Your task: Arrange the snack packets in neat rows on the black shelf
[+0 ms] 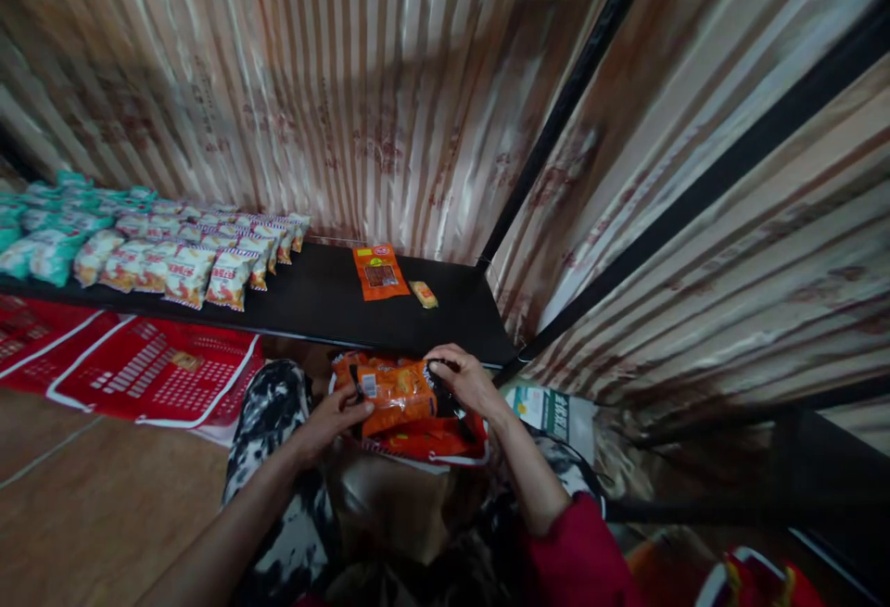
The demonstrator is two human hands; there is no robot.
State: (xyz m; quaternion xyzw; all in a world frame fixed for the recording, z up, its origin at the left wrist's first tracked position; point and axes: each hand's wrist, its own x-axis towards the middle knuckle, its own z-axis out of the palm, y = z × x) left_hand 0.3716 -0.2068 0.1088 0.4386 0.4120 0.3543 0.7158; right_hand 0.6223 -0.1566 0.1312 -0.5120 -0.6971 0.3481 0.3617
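Observation:
An orange snack bag [400,396] with dark ends is held over a red basket [479,448] between the knees. My left hand [336,420] is closed on the bag's left end. At its right end, my right hand [459,375] pinches the dark edge. More orange and red packets lie in the basket beneath it. On the black shelf [320,297] just beyond lie a flat orange packet [380,273] and a small yellow packet [424,294].
White-and-orange bags [187,269] and teal bags [52,250] stand in rows on the shelf's left. Red baskets [167,371] sit below. Black metal posts [570,97] slant across the right, before a striped curtain [348,79]. A printed bag [556,417] lies at right.

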